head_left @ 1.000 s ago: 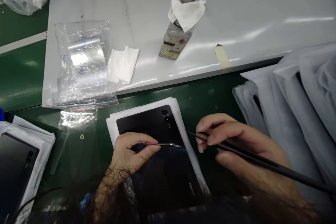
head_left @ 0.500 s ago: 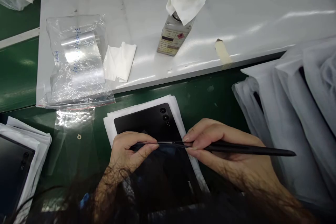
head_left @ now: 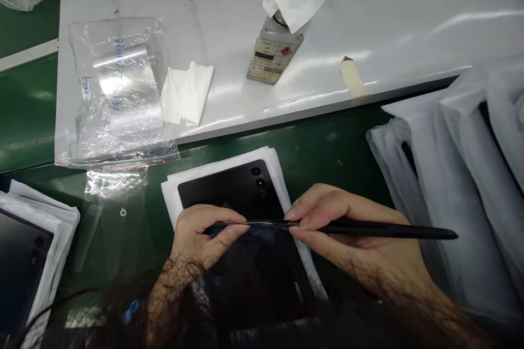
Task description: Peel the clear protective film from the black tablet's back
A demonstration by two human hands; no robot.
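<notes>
My right hand (head_left: 347, 223) is closed on black tweezers (head_left: 393, 230), their back end pointing right and their tips toward my left hand. Between finger and thumb, my left hand (head_left: 208, 232) pinches a thin, dark, shiny strip (head_left: 264, 223) seen almost edge-on. The tweezer tips meet the strip's right end; exactly how they touch it is too fine to tell. Both hands hover over a black tablet (head_left: 221, 182), lying back side up with its cameras at the upper right corner. White wrapping sheets (head_left: 282, 180) lie under the tablet.
A clear bag holding a silver roll (head_left: 129, 87), a folded white cloth (head_left: 188, 92) and a labelled bottle (head_left: 272, 57) topped with cloth stand on the grey board. Clear film (head_left: 117, 180) lies left. Another tablet (head_left: 20, 262) is far left; white-wrapped items (head_left: 438, 174) stand right.
Both hands keep nearly the same pose and grip. The tweezers' back end has shifted slightly up and left. The view has moved a little.
</notes>
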